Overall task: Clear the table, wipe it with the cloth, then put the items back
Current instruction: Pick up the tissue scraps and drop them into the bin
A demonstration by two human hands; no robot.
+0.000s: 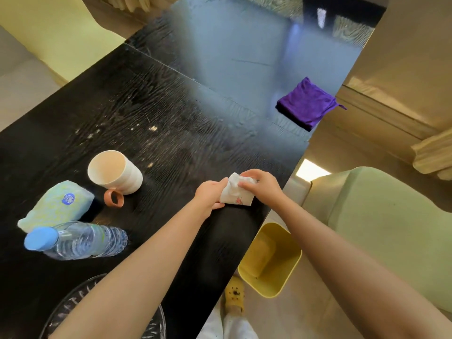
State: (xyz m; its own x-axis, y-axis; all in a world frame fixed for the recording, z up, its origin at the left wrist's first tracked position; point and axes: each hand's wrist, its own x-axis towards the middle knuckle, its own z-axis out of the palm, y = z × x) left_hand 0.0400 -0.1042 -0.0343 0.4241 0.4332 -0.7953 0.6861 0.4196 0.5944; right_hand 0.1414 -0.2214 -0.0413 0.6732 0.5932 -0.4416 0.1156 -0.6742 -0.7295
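Tissue [235, 192] pinched between both hands' grip, cloth [307, 104] well apart.

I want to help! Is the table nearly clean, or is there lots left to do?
Lots left. Nothing looks done: crumbs dot the table. Both hands, left hand and right hand, are gathering a crumpled tissue. The mug, tissue pack and bottle still need moving, and the purple cloth lies unused.

Both hands [263, 189] grip a white tissue [235, 193] above the table [156, 99].
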